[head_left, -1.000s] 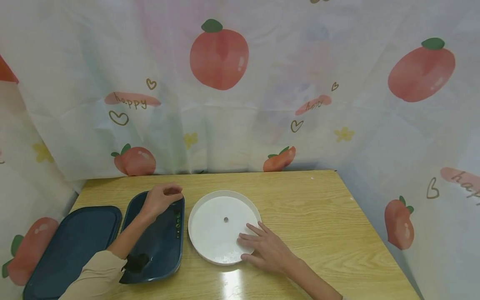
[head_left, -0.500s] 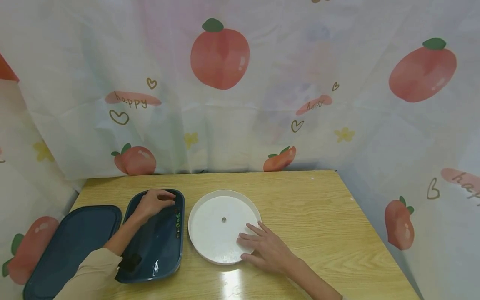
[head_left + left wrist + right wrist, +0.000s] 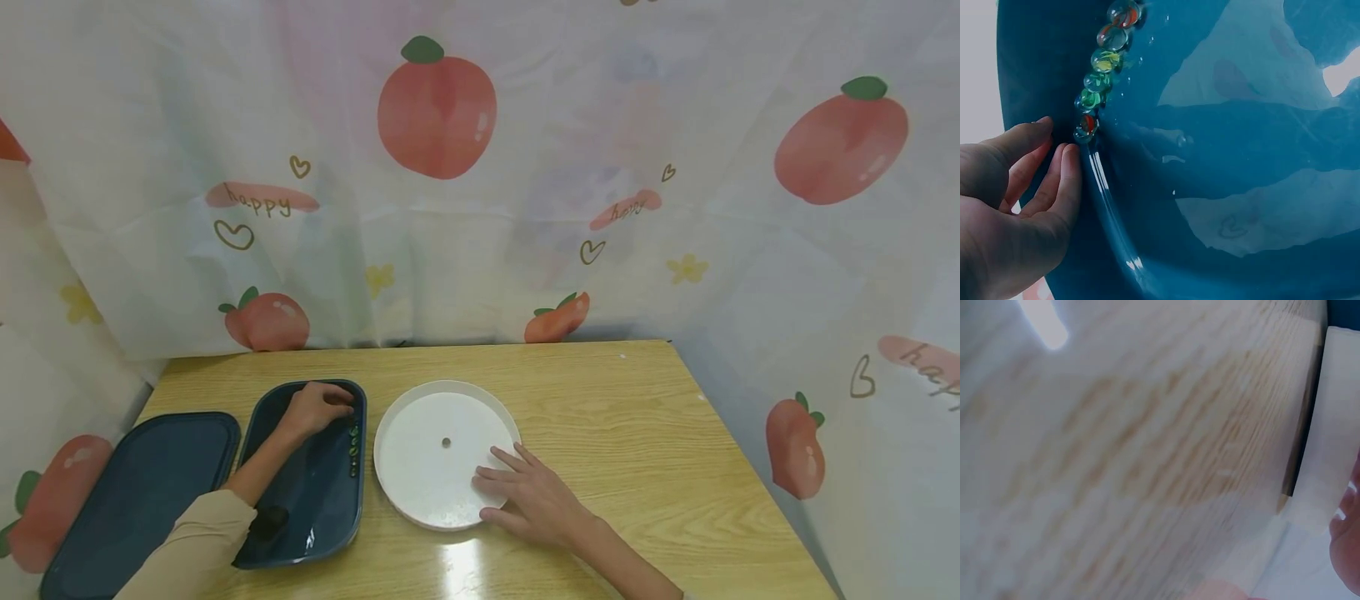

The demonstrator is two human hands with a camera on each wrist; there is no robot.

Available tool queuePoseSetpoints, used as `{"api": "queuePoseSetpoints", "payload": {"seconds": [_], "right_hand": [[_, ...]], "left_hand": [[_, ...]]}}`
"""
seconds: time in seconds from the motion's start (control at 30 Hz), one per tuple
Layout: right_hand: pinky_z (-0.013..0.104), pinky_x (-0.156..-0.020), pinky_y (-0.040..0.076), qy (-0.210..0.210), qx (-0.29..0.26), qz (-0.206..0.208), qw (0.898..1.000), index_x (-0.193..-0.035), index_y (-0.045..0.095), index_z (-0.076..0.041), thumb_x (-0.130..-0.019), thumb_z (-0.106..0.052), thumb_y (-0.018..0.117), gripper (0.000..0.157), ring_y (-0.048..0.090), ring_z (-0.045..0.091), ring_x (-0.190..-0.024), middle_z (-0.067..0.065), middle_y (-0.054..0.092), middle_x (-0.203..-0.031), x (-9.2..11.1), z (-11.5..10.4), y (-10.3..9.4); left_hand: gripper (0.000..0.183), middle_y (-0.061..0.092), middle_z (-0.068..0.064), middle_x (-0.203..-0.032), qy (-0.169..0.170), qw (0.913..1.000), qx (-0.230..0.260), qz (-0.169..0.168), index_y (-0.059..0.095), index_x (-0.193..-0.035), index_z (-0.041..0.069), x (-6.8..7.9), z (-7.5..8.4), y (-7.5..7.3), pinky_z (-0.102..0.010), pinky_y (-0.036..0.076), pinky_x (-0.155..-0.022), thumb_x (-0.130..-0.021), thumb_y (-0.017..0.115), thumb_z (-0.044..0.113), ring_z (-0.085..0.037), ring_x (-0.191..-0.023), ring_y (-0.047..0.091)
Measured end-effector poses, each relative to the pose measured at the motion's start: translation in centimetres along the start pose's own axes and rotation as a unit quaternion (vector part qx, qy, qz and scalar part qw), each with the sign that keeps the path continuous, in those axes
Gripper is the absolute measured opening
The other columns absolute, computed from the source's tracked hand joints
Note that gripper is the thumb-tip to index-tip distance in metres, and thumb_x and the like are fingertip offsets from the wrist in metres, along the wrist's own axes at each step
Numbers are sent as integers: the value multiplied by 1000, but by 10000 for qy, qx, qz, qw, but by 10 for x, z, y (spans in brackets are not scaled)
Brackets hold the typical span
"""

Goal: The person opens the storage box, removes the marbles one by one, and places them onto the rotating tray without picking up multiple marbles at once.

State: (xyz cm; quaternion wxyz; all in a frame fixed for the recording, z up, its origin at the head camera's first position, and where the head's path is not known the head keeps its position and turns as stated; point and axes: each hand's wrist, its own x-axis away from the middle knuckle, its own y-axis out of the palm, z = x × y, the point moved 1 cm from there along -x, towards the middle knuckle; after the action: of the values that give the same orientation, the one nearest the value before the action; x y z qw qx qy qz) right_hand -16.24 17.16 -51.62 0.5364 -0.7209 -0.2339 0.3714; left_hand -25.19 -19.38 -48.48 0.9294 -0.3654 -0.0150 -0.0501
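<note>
My left hand (image 3: 318,407) reaches into a dark blue tub (image 3: 315,533), by its far right wall. Several glass marbles (image 3: 354,452) lie in a row along that wall. In the left wrist view, the loosely bent fingers (image 3: 1070,165) are close to the nearest marble (image 3: 1086,127), and nothing shows between thumb and fingers. My right hand (image 3: 528,497) has its fingers spread over the right rim of a round white tray (image 3: 427,492). One small round thing (image 3: 446,442), like a marble, lies near the tray's middle.
A second dark blue tray (image 3: 142,492) stands left of the tub. All stand on a wood-grain table (image 3: 615,433). A printed curtain (image 3: 480,250) hangs behind the table and at its sides.
My left hand has moved left from the tub's right rim near the white tray, and down toward the marble row. The small round thing in the tray has shifted slightly. My right hand stays still.
</note>
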Motion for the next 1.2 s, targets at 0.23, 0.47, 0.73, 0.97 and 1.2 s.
{"api": "queuePoseSetpoints", "payload": {"seconds": [0.23,0.47,0.73,0.97,1.2], "right_hand": [[48,-105,22,12,18,-4,10000,-121,62,-23,-90,-52,48,45,37,20,-128,-9,56,-125,0,0,-1],[47,-105,22,-10,-11,3,10000,-121,62,-23,-90,-53,48,46,37,19,-128,-10,56,-125,-1,0,-2],[49,-104,24,-98,6,64,9999,-121,62,-22,-90,-51,49,44,39,21,-127,-8,57,-123,-1,0,-2],[48,-104,23,-45,18,15,10000,-121,62,-22,-90,-52,49,45,38,21,-127,-9,56,-124,0,0,-2],[48,-105,22,-26,21,-12,10000,-121,62,-22,-90,-52,48,45,38,20,-127,-9,56,-124,0,0,-2]], "left_hand": [[17,68,-6,-84,-12,9998,-200,49,71,-95,4,-3,-6,5,-37,49,-64,-81,69,12,-23,-79,62],[14,68,-7,-84,-30,9993,-354,116,72,-93,5,-4,-9,5,-39,49,-67,-81,69,13,-26,-82,61],[13,68,-7,-83,-32,9988,-457,184,73,-89,6,-2,-9,4,-41,49,-67,-80,69,14,-28,-83,61],[16,68,-12,-91,-300,9982,-520,78,73,-93,4,-4,-9,6,-43,49,-71,-81,68,13,-30,-88,61],[15,68,-11,-88,-231,9983,-524,65,72,-91,3,-6,-11,8,-42,49,-68,-81,68,13,-27,-82,61]]}}
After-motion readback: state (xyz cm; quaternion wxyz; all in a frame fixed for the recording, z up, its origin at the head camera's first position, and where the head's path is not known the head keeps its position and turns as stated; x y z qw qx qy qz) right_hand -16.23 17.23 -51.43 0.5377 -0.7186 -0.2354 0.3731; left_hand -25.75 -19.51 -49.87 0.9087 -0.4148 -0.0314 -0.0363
